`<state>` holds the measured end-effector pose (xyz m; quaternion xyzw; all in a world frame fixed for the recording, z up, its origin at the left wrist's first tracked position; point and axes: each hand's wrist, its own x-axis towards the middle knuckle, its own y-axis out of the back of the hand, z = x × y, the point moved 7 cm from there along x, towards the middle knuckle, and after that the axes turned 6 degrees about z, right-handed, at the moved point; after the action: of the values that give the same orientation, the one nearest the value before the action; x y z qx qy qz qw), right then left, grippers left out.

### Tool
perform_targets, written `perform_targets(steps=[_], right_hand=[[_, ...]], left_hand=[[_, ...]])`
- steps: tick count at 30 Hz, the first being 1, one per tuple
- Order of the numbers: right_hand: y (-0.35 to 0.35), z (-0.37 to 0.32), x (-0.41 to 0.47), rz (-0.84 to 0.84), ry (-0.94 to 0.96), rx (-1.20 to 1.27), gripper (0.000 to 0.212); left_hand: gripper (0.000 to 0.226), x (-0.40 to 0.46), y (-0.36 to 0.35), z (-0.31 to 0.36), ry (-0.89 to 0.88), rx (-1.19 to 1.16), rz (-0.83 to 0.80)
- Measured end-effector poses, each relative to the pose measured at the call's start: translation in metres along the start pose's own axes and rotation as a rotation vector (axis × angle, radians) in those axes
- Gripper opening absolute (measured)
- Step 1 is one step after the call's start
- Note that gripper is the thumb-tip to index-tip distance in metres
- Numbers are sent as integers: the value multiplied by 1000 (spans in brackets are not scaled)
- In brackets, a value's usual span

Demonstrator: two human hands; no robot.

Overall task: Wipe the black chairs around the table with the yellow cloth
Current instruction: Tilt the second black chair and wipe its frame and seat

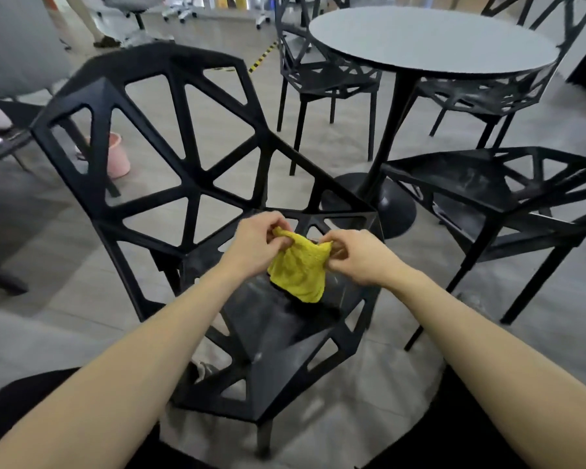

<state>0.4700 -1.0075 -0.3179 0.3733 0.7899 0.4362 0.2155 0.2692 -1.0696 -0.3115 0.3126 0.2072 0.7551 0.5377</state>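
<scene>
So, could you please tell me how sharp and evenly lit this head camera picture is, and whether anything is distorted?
Head view: soft and slightly blurred overall; the yellow cloth and both hands' grip on it read clearly. Wide-angle bending stretches the forearms and curves the near chair. The light is even and diffuse, with a pale sheen on the round table and faint streaky reflections on the chair seats.

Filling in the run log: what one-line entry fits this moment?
left hand: pinches yellow cloth | right hand: pinches yellow cloth | cloth: held above nearest black chair seat | wiping: not underway
</scene>
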Motion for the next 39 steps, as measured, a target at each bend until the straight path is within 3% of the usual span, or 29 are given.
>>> perform_targets(steps=[2,8,10,13,16,20,23,26,28,34,39], right_hand=[[21,-2,29,154,19,-231,18],[55,-33,112,564,271,-458,26],[29,-39,129,492,356,-508,26],[-48,-14,141,92,361,-583,25],[-99,6,121,-248,240,-730,23],[-95,-20,141,-103,232,-622,29],[-116,-26,169,-153,264,-433,46],[-148,-22,181,-332,305,-433,74],[-158,-10,189,-362,376,-538,79],[-147,-4,235,-285,634,-808,95],[-158,2,257,-180,544,-742,91]], left_hand=[[15,26,21,-4,-20,56,54],[25,88,68,-24,-93,281,154],[27,87,63,-46,-55,381,110],[14,52,48,-83,51,498,-21],[10,-7,47,-107,141,599,-94],[37,-90,58,-125,193,982,-170],[48,-126,59,-118,170,1269,-298],[46,-126,59,-116,207,1292,-380],[49,-120,63,-121,228,1293,-397],[52,-79,89,-150,135,1335,-405],[57,-35,104,-189,50,1352,-359]])
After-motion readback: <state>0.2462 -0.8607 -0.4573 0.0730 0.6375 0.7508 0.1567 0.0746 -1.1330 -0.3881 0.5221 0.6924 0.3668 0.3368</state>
